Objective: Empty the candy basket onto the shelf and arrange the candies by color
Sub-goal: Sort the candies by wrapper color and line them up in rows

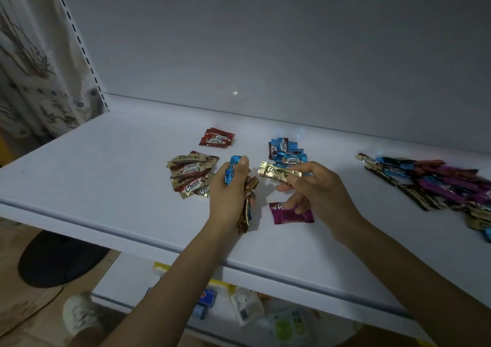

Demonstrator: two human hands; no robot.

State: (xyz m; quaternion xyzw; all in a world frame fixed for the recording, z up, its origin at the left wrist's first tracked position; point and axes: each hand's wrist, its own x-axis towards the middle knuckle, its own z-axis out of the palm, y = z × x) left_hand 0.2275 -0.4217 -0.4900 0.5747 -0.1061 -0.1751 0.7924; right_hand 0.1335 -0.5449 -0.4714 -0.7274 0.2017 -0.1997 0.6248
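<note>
One gold pile [191, 174], one red pile [216, 138], one blue pile [287, 152], one lone purple candy [291, 217], one mixed heap [435, 184].

The shelf [106, 160] is plain white. On it the purple candy [291, 215] is magenta foil with white lettering. Just behind the purple candy, a gold candy [276, 172] is shiny gold with "Choco" lettering. Just left of it are a bright blue candy [232, 171] and brown-and-gold wrappers [247, 206]. Further left, the gold pile [190, 174] mixes gold, brown and white script. Behind and to the left, the red candies [216, 139] are dark red. Straight behind, the blue pile [287, 152] is blue with brown patches. Well to the right, the mixed heap [438, 184] mingles purple, blue, gold and red.
</note>
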